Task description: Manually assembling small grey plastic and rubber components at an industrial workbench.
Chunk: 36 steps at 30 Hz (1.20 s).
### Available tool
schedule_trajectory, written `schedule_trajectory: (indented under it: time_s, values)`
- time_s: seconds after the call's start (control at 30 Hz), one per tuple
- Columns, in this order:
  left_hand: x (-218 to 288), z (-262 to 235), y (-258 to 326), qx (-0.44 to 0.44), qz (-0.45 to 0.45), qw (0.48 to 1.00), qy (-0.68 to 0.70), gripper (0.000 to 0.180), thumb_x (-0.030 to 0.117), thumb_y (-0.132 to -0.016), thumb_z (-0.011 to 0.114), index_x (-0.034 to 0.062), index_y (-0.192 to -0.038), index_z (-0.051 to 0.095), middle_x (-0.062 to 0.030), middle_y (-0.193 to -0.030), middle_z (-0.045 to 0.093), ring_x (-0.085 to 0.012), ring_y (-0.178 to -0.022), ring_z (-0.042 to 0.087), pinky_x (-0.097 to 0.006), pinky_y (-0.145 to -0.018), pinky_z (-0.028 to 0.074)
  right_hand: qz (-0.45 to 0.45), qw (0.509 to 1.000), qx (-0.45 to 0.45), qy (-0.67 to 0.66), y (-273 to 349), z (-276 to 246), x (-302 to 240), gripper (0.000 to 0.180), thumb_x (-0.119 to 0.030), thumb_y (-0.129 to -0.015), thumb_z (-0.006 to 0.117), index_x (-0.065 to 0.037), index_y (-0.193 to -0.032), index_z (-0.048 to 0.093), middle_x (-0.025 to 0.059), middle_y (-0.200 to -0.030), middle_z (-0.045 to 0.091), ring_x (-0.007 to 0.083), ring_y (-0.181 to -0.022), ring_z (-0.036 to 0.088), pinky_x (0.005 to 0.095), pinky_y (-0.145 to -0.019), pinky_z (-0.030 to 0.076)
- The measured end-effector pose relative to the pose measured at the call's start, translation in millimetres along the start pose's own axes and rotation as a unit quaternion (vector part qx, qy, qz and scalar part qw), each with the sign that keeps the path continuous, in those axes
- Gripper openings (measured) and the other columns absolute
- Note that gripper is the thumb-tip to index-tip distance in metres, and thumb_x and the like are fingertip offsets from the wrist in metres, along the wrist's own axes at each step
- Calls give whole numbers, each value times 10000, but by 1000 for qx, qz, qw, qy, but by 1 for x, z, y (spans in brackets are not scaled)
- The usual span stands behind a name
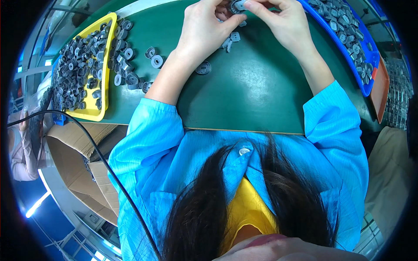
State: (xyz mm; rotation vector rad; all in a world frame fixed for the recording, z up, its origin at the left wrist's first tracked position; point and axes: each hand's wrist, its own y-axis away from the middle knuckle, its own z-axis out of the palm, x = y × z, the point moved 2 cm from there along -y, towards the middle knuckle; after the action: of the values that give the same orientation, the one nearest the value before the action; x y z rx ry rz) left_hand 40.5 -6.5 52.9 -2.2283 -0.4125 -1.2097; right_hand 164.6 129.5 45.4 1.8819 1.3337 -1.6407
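At the far edge of the view, my left hand (205,24) and my right hand (285,21) meet around a small grey plastic part (237,6). Both are closed on it with fingers and thumbs, and some fingertips are cut off by the picture's top edge. Just below the hands, a few small light-grey pieces (235,36) lie on the green tabletop (248,91). One oval grey part (203,68) rests beside my left forearm. Further left, several round grey parts (157,61) are scattered on the table.
A yellow tray (104,95) heaped with grey parts stands at the left. On the right is a blue tray (367,89) of similar parts, with an orange tray (380,89) beside it. A cardboard box (72,152) and black cable (104,157) are lower left; another person (26,158) is beyond.
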Motion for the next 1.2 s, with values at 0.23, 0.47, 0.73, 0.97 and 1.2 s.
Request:
schedule_trajectory:
  time_s: [0.23,0.47,0.73,0.97,1.2]
  values:
    - [3,5,-1,18,104,993,-53,323,38,-843,810,-15,-1136,685,-112,-917,751,-148,-798,709,-292,-731,572,-89,946,-84,-300,-10,2,8,168,-126,-892,785,1,-992,740,74,-814,695,129,-694,602,292,-629,480]
    - [1,6,3,33,66,997,17,305,47,-848,814,-17,-1117,685,-115,-936,750,-165,-814,722,-298,-753,578,-203,950,-17,-236,-10,11,-8,301,-145,-866,836,33,-1079,721,53,-964,736,81,-810,652,214,-665,499]
    - [13,2,7,60,219,970,-88,390,49,-730,856,51,-1092,710,-139,-1049,633,-316,-987,641,-374,-832,533,189,944,-81,-258,-1,-2,11,185,-111,-971,709,6,-1112,732,65,-968,747,97,-771,663,224,-689,516]
    - [3,-9,4,-88,246,959,-105,426,151,-776,853,84,-1182,743,-108,-1130,611,-319,-1110,557,-434,-996,447,222,927,-213,-212,-4,-25,12,189,-64,-917,745,21,-1083,715,92,-953,751,132,-798,707,242,-728,549]
    - [1,-8,-5,-158,373,912,54,399,146,-805,832,66,-1185,739,-116,-1187,548,-318,-1173,500,-433,-1050,400,163,936,-293,-108,-7,-16,-17,256,-29,-785,741,19,-1029,678,5,-873,657,70,-778,580,224,-713,474]
